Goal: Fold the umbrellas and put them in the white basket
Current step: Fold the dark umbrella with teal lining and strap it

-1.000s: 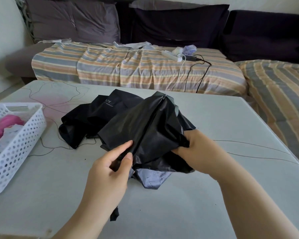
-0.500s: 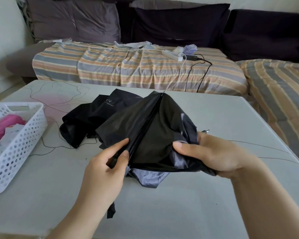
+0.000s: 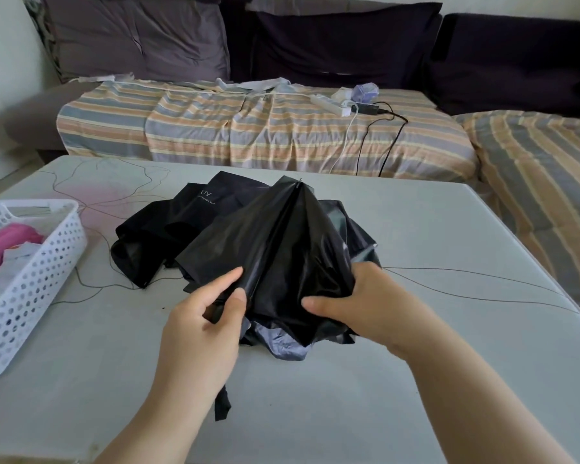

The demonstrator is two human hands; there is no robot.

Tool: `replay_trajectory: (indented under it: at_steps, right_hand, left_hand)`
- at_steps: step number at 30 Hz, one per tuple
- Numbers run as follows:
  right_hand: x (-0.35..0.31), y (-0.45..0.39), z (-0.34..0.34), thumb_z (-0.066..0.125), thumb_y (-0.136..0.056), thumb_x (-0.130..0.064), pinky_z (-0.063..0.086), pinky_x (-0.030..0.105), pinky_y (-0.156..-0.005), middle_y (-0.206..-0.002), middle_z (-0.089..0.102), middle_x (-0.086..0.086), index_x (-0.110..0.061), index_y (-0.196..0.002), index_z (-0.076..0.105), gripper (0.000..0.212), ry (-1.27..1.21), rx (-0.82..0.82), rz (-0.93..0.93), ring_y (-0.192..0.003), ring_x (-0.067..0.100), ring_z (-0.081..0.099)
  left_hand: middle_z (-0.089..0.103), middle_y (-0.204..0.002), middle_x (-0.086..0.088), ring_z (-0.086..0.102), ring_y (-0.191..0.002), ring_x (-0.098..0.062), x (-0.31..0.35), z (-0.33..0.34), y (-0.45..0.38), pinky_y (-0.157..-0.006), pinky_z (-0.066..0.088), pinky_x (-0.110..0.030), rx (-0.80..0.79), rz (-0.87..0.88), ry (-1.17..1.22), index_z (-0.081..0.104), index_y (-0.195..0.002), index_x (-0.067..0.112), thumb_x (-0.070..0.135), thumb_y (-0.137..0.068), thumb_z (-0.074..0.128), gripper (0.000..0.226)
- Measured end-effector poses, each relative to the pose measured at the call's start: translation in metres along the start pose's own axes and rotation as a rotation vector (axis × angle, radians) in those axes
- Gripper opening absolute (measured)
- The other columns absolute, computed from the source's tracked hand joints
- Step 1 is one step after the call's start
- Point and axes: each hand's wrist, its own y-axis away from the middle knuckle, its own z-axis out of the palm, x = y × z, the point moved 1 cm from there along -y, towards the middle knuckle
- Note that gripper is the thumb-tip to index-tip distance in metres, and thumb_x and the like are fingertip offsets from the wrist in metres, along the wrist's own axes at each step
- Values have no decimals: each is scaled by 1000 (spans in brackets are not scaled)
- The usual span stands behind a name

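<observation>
Both hands, L (image 3: 201,326) & R (image 3: 365,306), grip black umbrella (image 3: 282,242) w/ "UV" print on canopy

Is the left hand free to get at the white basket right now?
Probably not yet: the left hand pinches the black umbrella canopy. The white basket sits on its side of the table, with nothing between them.

- My right hand's (image 3: 365,306) fingers vanish under the black umbrella (image 3: 282,249) fabric.
- The white basket (image 3: 31,283) runs off the left edge.
- Small lettering under "UV" is unreadable.
</observation>
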Motion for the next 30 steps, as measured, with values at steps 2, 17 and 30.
replay_trajectory:
  at_steps: [2,17,30]
  right_hand:
    - [4,2,-9,73,-82,-33,59,37,-74,-80,73,-3,-23,-89,68,13,62,137,-10,-75,16,70]
    - [-1,-1,5,60,-76,-15,57,26,-61,-92,74,14,4,-94,71,28,-988,-346,102,-78,22,72]
    - [16,0,-21,79,-62,-44,52,37,-84,-101,73,0,-20,-104,71,49,-162,-390,-15,-97,24,67]
  left_hand:
    - [42,-52,-5,43,-51,-26,1,-1,-2,-49,34,-28,18,0,21,62,-89,55,26,-90,57,30]
    - [42,-49,3,41,-49,-22,-1,-4,-2,-54,36,-30,19,49,1,64,-89,60,24,-90,57,37]
    - [36,-46,5,43,-51,-25,4,-12,-5,-52,35,-28,56,30,-15,63,-91,56,27,-90,57,29]
